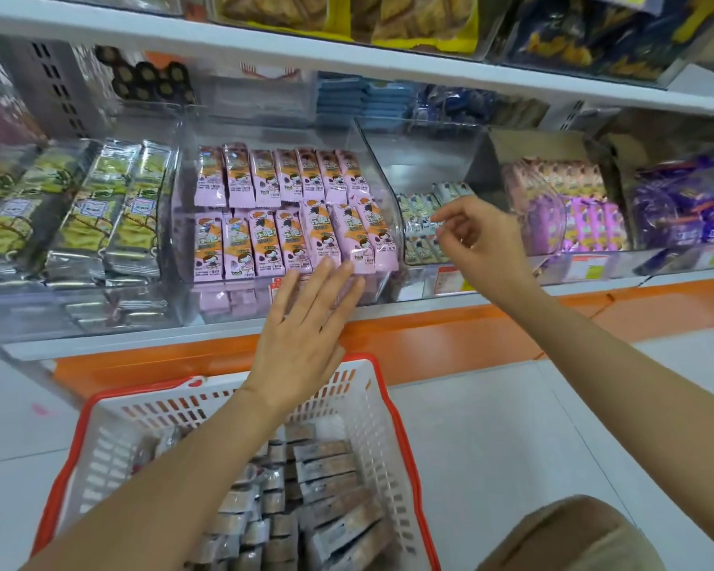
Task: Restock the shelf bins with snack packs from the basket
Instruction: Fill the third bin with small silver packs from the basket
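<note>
At shelf front, mid level, the left grip is flat and wide w/ fingers straight. Its tips touch the lower edge of the pink packs at the right end of the front row, and it holds nothing. Those packs stand in two rows, front and back, in a clear bin. The last few at the front right lean over, and more pink ones show lower down thru the bin front. Just right of it, the right grip hangs over the next bin, fingers loosely curled, thumb and forefinger close together w/ nothing visible btwn them. It sits near the pale packs lying low in that bin. Below the shelf edge, the basket, white w/ a red rim, sits on the floor under the left forearm. It holds silver-brown snack packs laid in rough rows, some blurred. Left of the pink bin are green packs in silver wrap. Far right, a box holds pink-purple packs, and purple packs sit beyond it. Bottom right, a tan knee shows.
</note>
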